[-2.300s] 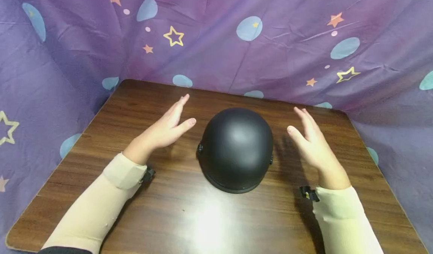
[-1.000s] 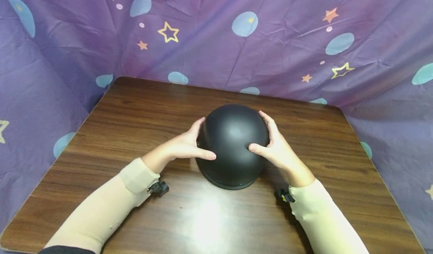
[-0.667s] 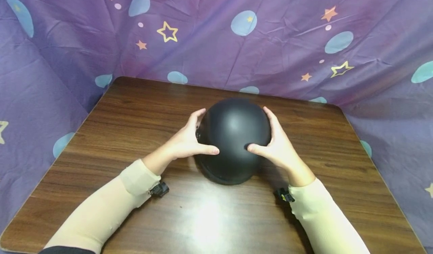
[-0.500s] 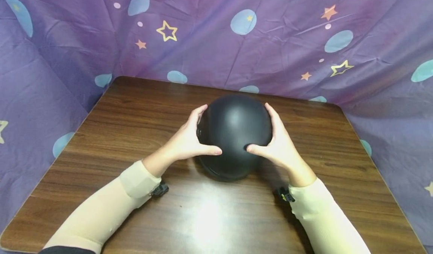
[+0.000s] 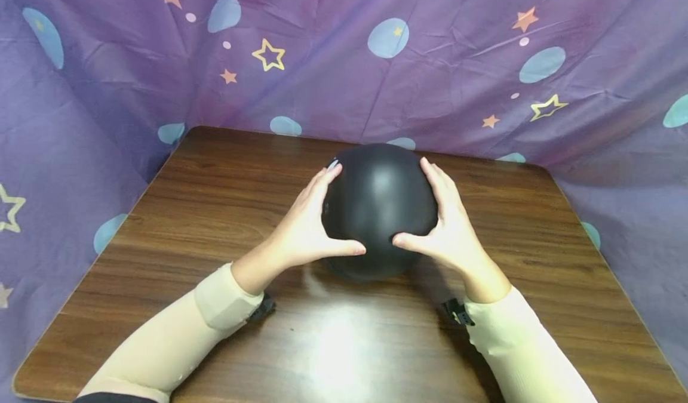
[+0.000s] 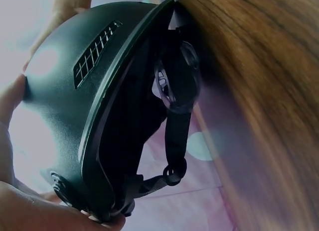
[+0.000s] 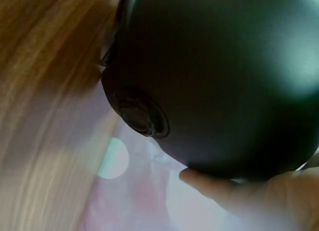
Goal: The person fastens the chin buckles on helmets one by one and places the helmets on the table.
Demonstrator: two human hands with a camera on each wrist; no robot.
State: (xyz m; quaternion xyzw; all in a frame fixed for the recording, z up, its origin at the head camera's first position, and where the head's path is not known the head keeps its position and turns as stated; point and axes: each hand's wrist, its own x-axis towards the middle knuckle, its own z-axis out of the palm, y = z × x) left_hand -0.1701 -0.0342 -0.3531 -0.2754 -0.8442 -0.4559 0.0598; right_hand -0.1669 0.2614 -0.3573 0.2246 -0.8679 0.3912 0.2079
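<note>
The helmet (image 5: 383, 203) is gripped between spread hands — at three o'clock from the left hand (image 5: 302, 233), nine from the right hand (image 5: 455, 231) — neither noticeably nearer.

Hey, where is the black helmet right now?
In the head view, the smooth black dome-shaped helmet is slightly right of centre, held between the person's bare left hand and right hand, over the brown wood-grain table.
</note>
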